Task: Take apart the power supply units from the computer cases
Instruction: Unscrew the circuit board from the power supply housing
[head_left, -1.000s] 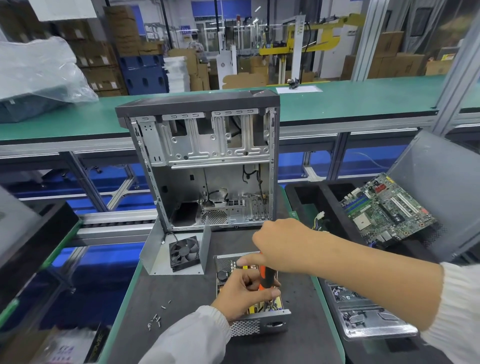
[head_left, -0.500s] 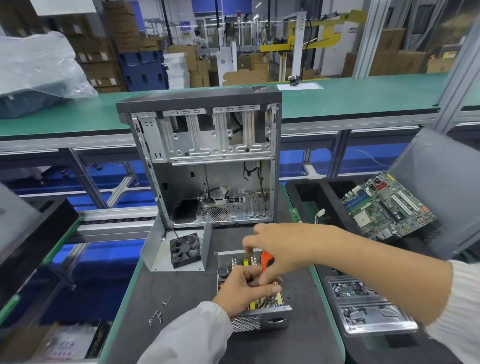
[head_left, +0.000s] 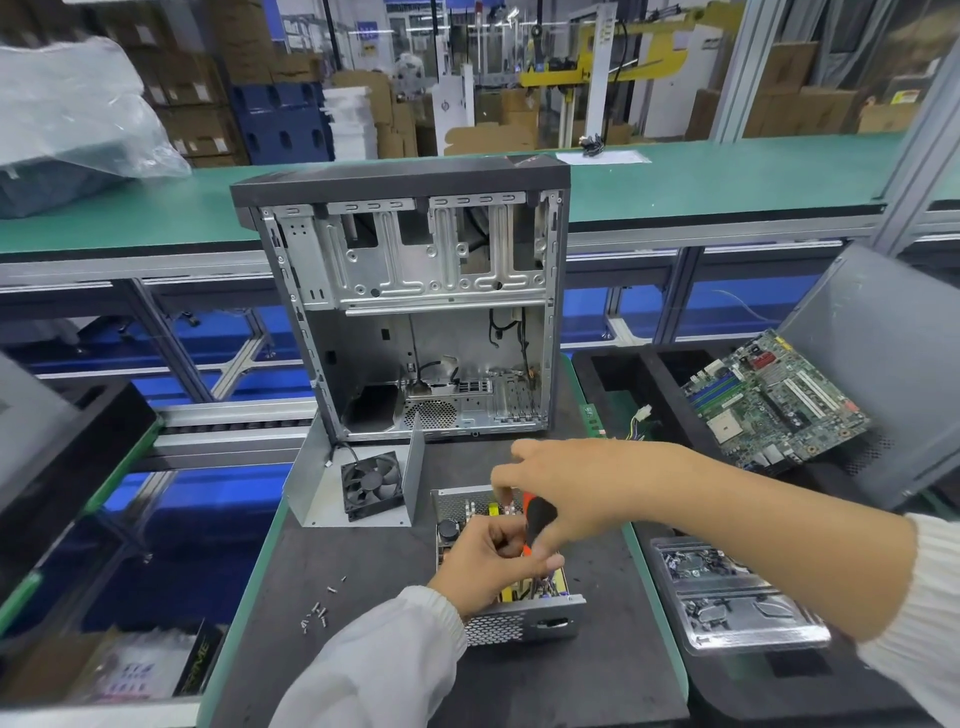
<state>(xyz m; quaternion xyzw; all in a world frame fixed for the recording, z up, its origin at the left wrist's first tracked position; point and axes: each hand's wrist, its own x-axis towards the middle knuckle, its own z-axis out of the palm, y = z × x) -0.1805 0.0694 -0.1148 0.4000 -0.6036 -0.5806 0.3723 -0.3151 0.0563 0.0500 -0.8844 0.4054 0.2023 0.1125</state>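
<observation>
- The power supply unit (head_left: 511, 613) lies open-topped on the dark tabletop (head_left: 363, 597), directly in front of the person and just nearer than the emptied computer case (head_left: 415, 312) that stands upright behind it.
- Its long axis runs away from the person, with the meshed end plate facing them.
- The left hand (head_left: 488, 564) sits right on the unit, its fingers curled down into the open top around the lower end of the screwdriver (head_left: 537, 519); whether they pinch the shaft or a part inside is hidden.
- The right hand (head_left: 561, 483) comes in from the right, above the unit, with the orange-and-black handle under its palm; the thumb presses the handle while the other fingers are spread and half lifted, so the grip looks loose.
- The screwdriver leans from the right hand down and toward the person, into the unit's inside; its tip is out of sight.
- Judgement: the step in hand is freeing a screw inside the unit, and the left hand is nearer the work.
- Counted: one unit, one case, one screwdriver, one removed cover (head_left: 317, 483) with one fan (head_left: 371, 483), one motherboard (head_left: 774, 400) in the right-hand bin, and a scatter of loose screws (head_left: 317, 613), too small to count exactly.
</observation>
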